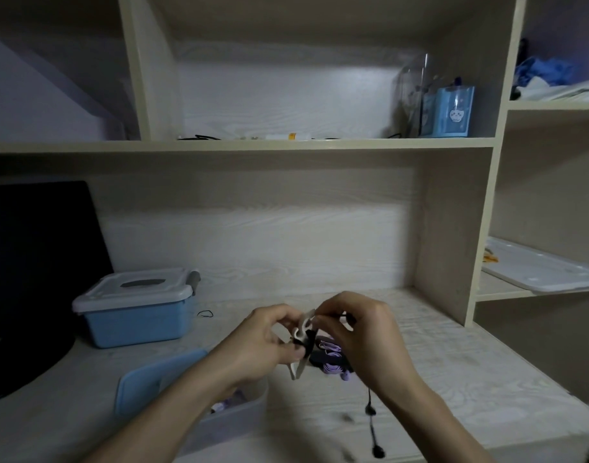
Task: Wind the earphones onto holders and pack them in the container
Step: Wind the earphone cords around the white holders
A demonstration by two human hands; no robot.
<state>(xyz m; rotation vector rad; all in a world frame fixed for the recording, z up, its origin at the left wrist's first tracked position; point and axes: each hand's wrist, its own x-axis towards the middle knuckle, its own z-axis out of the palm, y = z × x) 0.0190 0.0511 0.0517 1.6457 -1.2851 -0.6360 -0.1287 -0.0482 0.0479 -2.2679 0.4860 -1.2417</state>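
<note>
My left hand [269, 342] grips a white flat holder [303, 342] above the desk, with black cable wound around its middle. My right hand [363, 332] pinches the black earphone cable at the holder's top edge. The loose end of the black earphones [373, 429] hangs below my right wrist, its earbuds dangling. On the desk behind the holder lies a purple earphone bundle [333, 360] on a dark holder. A clear open container [233, 416] sits under my left forearm, with something purple inside.
A blue lid [146, 382] lies next to the clear container. A blue box with a clear latched lid [136, 305] stands at the left, beside a dark monitor [35, 262]. A small black loop [204, 314] lies on the desk. Shelves [239, 143] rise behind; a white tray [537, 269] sits at right.
</note>
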